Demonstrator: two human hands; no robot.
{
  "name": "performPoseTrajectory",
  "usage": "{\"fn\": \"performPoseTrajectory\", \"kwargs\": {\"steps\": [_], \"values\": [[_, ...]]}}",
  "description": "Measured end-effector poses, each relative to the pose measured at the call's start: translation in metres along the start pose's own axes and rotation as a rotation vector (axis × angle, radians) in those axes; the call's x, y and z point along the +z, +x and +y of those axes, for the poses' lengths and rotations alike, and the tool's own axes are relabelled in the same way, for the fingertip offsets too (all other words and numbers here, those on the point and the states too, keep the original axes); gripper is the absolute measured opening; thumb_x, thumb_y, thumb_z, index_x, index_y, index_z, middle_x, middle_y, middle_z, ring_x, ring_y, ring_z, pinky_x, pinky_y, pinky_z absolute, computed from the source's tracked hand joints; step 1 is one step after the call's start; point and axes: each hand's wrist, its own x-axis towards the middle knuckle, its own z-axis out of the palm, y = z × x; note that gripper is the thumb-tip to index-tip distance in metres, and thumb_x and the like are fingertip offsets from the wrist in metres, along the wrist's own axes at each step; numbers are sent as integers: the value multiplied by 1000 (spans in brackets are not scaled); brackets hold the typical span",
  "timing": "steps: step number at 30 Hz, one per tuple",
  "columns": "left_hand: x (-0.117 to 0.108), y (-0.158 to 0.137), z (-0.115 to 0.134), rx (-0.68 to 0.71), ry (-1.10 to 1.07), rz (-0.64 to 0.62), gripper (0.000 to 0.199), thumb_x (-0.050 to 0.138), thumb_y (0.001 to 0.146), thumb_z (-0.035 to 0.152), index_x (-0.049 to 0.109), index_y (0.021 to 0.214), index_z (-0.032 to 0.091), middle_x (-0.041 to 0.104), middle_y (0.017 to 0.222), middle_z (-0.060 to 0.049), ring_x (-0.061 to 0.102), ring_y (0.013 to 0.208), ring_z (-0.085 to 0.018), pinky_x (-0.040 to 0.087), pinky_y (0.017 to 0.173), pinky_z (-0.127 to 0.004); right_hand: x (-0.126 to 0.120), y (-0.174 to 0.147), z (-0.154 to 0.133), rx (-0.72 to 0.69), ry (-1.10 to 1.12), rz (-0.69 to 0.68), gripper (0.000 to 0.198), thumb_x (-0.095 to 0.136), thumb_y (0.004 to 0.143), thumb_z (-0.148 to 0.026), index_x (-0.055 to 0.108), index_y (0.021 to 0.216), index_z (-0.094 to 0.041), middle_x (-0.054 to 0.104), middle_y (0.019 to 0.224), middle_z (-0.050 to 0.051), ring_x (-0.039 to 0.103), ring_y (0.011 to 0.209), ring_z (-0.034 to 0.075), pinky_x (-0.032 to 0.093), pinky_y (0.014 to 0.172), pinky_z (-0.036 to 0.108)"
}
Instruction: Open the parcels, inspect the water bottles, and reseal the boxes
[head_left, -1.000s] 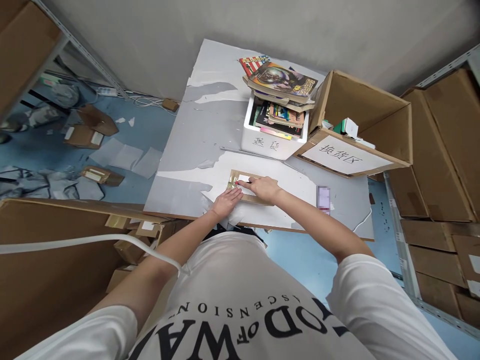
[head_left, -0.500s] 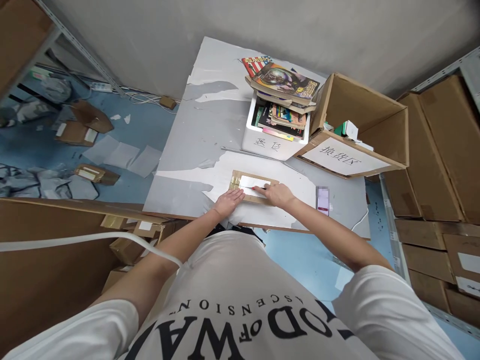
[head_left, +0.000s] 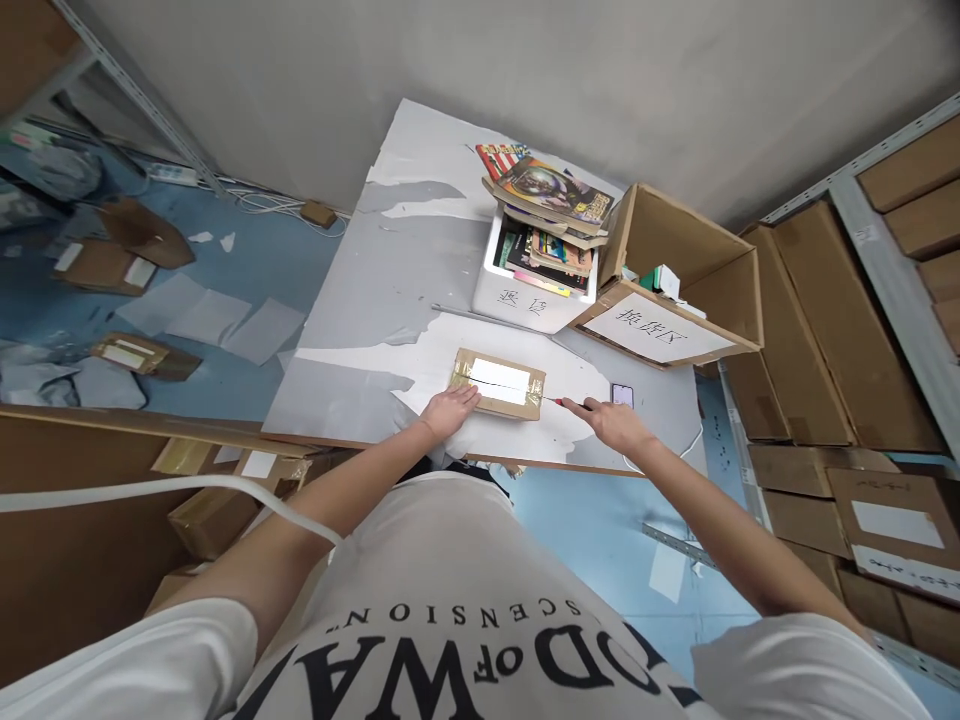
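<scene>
Through the head view I saw a white bin [head_left: 517, 310] of books [head_left: 556, 190] ahead of both grips, crowding the far side of the worktop [head_left: 397, 255]. An open carton [head_left: 697, 230] bearing a handwritten sign [head_left: 660, 330] stood ahead and rightward of the right grip [head_left: 616, 427], and a phone [head_left: 622, 394] lay just beyond it. A white cable [head_left: 225, 482] passed over the forearm behind the left grip [head_left: 450, 411].

The cardboard parcel [head_left: 498, 403] lay on the worktop between the grips, its long axis running from the left grip toward the right, the right end slightly nearer the body. A thin dark line crossed its white label [head_left: 510, 383] lengthwise. My left grip rested flat, fingers outstretched on the parcel's near left corner. My right grip held a red-and-black cutter [head_left: 559, 402], tip toward the parcel's right end; I couldn't tell whether they touched.
</scene>
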Motion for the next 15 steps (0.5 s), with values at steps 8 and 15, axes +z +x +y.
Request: {"fn": "performPoseTrajectory", "kwargs": {"steps": [8, 15], "values": [[-37, 14, 0, 58, 85, -4, 73, 59, 81, 48, 40, 140, 9, 34, 149, -20, 30, 139, -32, 11, 116, -50, 69, 2, -49, 404, 1276, 297, 60, 40, 91, -36, 27, 148, -26, 65, 103, 6, 57, 59, 11, 52, 52, 26], [-40, 56, -13, -87, 67, -177, 130, 74, 51, 68, 14, 149, 9, 11, 155, -25, 7, 143, -41, 5, 112, -60, 79, 20, -76, 412, 1685, 323, 69, 51, 82, -32, 28, 148, -30, 61, 102, 4, 52, 52, 5, 46, 38, 18]]}}
